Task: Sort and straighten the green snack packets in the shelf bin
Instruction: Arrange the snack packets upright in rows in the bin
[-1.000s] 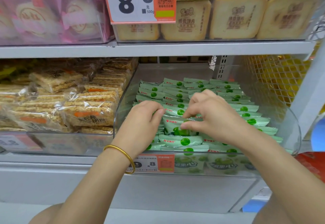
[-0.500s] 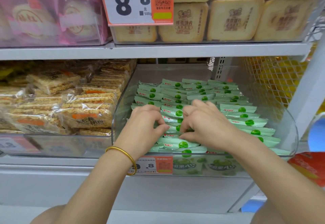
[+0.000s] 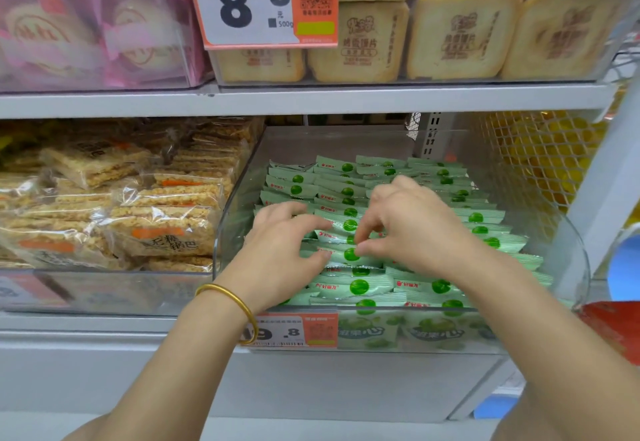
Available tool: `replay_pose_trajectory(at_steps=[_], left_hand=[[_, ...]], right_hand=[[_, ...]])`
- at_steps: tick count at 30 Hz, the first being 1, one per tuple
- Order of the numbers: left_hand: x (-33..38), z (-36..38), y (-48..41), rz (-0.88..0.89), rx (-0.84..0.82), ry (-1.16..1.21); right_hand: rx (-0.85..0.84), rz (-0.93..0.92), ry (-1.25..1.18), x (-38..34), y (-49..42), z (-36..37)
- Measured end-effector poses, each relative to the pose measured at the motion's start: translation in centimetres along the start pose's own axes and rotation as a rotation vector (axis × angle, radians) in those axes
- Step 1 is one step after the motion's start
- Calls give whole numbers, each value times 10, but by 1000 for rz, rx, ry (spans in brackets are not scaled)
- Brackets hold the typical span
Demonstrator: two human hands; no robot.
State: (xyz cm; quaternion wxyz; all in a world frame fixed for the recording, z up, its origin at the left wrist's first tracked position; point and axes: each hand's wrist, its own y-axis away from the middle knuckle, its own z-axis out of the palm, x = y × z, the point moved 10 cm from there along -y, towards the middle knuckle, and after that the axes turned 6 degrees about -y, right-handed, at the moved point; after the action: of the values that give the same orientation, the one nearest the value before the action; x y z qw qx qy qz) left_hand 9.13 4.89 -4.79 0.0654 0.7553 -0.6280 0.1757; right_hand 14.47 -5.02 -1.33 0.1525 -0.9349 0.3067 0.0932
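Note:
Light green snack packets (image 3: 360,286) with green dots lie in overlapping rows inside a clear shelf bin (image 3: 573,267). Both hands reach into the bin over its middle row. My left hand (image 3: 287,250), with a gold bangle on the wrist, has its forefinger and thumb around the left end of one green packet (image 3: 335,235). My right hand (image 3: 412,229) curls its forefinger and thumb onto the same packet from the right. The packet lies nearly flat in the row. My hands hide the packets beneath them.
A bin of clear-wrapped rice crackers (image 3: 166,226) stands to the left. An orange price tag (image 3: 289,331) hangs on the green bin's front. On the shelf above are pink packs (image 3: 86,25), a large price tag (image 3: 263,0) and tan cakes (image 3: 457,35). A mesh basket (image 3: 540,156) is at right.
A second ago both hands held a green packet tipped up at the front of the middle row. They have moved slightly deeper and the packet now lies lower among the others.

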Motion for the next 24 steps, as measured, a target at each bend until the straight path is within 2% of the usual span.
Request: replay_pose_trajectory(at_steps=[5,11,15,20,24], left_hand=[[-1,4,-1,-5,-35,14],[-1,3,-1,2,-26,43],[1,-2,-1,24,8,92],[8,-15,2,82,122,304],[19,-25,6,169,190,475]], right_hand=[[-58,-29,165,-8,-2,18],[74,-67,40,-8,1,9],[210,-4,-253,5,4,-9],[379,118,-704,26,14,-35],[432,136,-948,34,16,-39]])
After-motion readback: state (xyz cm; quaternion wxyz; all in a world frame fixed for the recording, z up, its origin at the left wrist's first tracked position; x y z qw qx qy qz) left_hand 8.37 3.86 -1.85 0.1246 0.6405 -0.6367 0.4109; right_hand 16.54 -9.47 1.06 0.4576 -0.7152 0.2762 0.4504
